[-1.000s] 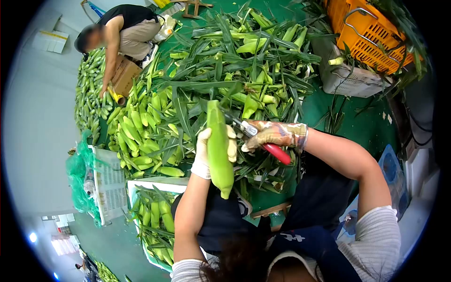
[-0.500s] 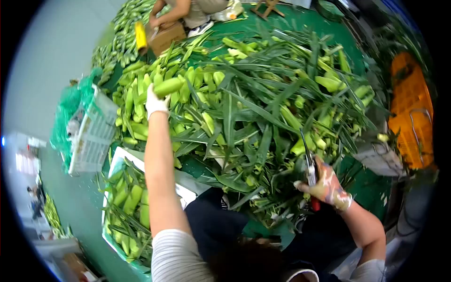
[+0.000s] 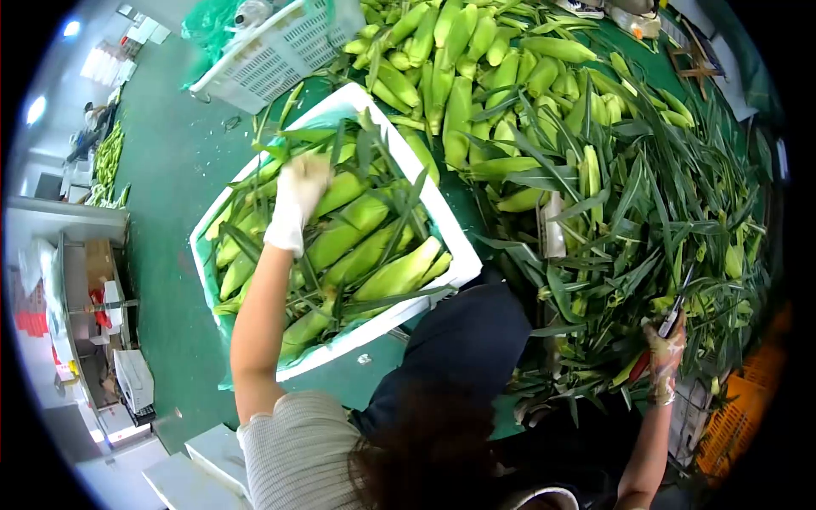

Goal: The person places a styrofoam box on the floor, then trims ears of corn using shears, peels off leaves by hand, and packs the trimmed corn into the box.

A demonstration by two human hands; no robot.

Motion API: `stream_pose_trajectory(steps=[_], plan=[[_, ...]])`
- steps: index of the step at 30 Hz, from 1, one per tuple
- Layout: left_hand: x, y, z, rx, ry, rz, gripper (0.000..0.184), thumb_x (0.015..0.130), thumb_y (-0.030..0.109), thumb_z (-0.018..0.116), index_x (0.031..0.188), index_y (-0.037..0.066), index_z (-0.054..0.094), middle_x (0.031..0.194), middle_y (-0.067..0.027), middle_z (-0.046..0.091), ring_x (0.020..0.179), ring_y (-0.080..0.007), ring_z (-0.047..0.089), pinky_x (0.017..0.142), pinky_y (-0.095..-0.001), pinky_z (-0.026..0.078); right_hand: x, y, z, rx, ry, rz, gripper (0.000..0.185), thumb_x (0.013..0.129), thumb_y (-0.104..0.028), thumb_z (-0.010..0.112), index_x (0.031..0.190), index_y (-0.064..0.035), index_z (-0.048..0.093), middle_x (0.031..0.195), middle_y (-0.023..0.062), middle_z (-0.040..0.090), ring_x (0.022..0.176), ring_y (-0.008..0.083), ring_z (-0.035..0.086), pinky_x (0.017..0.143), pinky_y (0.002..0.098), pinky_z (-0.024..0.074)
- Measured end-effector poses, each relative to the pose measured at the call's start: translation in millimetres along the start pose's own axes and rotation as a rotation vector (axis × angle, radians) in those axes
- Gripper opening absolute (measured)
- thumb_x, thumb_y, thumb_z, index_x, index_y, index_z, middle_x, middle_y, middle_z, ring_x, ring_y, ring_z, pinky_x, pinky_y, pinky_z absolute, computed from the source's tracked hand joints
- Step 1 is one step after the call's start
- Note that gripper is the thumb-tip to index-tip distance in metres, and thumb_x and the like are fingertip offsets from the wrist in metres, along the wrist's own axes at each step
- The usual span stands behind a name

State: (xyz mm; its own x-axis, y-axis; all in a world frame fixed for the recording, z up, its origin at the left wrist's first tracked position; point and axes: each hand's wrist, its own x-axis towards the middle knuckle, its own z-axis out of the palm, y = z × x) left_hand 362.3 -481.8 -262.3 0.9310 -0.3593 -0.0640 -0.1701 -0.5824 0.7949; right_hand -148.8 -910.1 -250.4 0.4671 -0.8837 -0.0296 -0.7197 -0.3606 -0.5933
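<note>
Leaves [image 3: 629,229] spread over the green floor [image 3: 161,280] at 3 o'clock, with a corn pile [image 3: 459,110] at 12 to 1. At 10 o'clock a white box [image 3: 463,257] stands just beside a worker's leg [image 3: 463,340], likely to keep it within the left arm's reach. A crate [image 3: 289,42] sits beyond, at 11. Inside the box, several ears [image 3: 348,229] lie roughly side by side, an arrangement that probably saves room. The left arm [image 3: 259,331] stretches toward 12 o'clock, its white-gloved left hand [image 3: 302,191] over the ears, back uppermost; the fingers are hidden, so their spread and any hold cannot be told. Near 4 o'clock, the pattern-gloved right hand [image 3: 667,344] wraps closed around red-handled shears [image 3: 671,316], blade end toward 1 o'clock, over the leaves and well apart from the box, perhaps to spare the ears.
</note>
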Motion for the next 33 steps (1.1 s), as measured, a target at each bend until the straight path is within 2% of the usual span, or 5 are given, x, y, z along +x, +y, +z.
stream_pose_trajectory(steps=[5,18,24,29,33], plan=[[-50,5,0,1.086,0.023,0.071,0.059,0.059,0.023,0.077,0.109,0.003,0.052,0.110,-0.0176,0.051,0.104,-0.0314,0.052,0.087,-0.0387,0.045,-18,-46,6,0.197,-0.091,0.089,0.047,0.067,-0.008,0.076,0.107,-0.0027,0.051,0.080,0.0033,0.057,0.070,0.0146,0.054,0.064,0.0276,0.0465],[-118,90,-60,0.980,0.095,0.086,0.063,0.056,0.020,0.081,0.108,0.007,0.047,0.100,-0.0154,0.063,0.086,-0.0292,0.064,0.073,-0.0359,0.051,-76,-127,-22,-0.005,-0.346,-0.321,0.066,0.061,-0.024,0.080,0.109,-0.0012,0.041,0.093,0.0213,0.057,0.089,0.0383,0.056,0.079,0.0433,0.0462],[-108,182,-35,0.580,-0.059,0.274,0.086,0.054,0.016,0.085,0.127,0.004,0.042,0.113,-0.0186,0.058,0.103,-0.0332,0.058,0.090,-0.0368,0.046,-79,-133,-24,0.082,-0.456,-0.266,0.071,0.063,-0.034,0.078,0.111,0.0018,0.041,0.095,0.0238,0.059,0.091,0.0391,0.058,0.081,0.0408,0.0474],[-90,277,82,0.533,0.036,1.078,0.069,0.059,0.002,0.073,0.123,0.005,0.047,0.107,-0.0163,0.057,0.089,-0.0355,0.058,0.080,-0.0411,0.047,-69,-137,-44,0.216,-0.506,-0.084,0.073,0.065,-0.043,0.075,0.111,0.0015,0.041,0.092,0.0230,0.059,0.085,0.0346,0.059,0.076,0.0405,0.0470],[-104,313,168,0.565,-0.071,1.184,0.066,0.057,0.002,0.074,0.118,0.007,0.051,0.095,-0.0133,0.054,0.078,-0.0322,0.057,0.068,-0.0402,0.046,-48,-107,-68,0.289,-0.414,0.039,0.078,0.064,-0.048,0.073,0.111,0.0043,0.041,0.096,0.0231,0.059,0.090,0.0313,0.058,0.079,0.0377,0.0461]])
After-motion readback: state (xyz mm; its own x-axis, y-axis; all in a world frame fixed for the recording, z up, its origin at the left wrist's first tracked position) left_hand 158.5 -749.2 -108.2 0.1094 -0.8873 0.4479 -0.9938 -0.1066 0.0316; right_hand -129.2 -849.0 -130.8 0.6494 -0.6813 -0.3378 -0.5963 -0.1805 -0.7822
